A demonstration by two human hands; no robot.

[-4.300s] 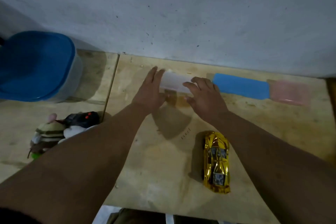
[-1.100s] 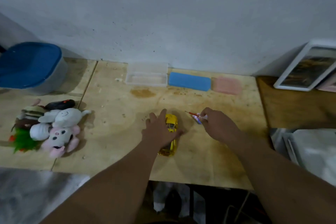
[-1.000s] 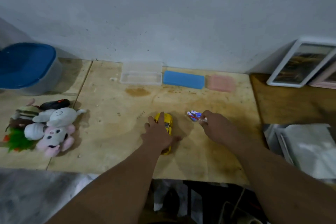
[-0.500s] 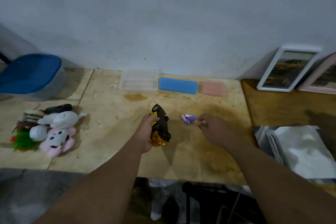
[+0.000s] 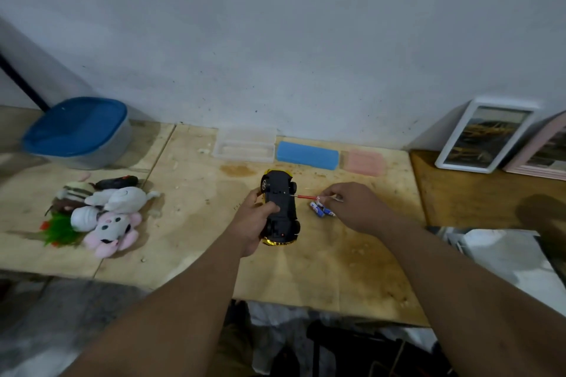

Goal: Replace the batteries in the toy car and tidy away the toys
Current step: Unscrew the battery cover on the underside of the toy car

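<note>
While the left hand (image 5: 254, 220) curls its fingers and thumb round the toy car (image 5: 280, 208), the car is held upside down above the middle of the tabletop (image 5: 321, 269), black underside up, gold body showing at its near end. Just right of it, the right hand (image 5: 352, 208) pinches a small red-handled screwdriver (image 5: 306, 196) between fingertips and thumb, the tip touching the car's underside near a far wheel. Below that hand's fingers, a few small blue-and-white batteries (image 5: 320, 210) lie on the wood, just beside the car. Toward the left edge, a heap of plush toys (image 5: 101, 214) lies well apart from the car, with a dark object (image 5: 118, 182) at its far side. Along the far edge, against the wall, stand a clear plastic case (image 5: 245, 147), a blue case (image 5: 307, 154) and a pink case (image 5: 363, 162) in a row. At the far left sits a tub with a blue lid (image 5: 78, 128); at the far right, framed pictures (image 5: 487, 138) lean on the wall.
</note>
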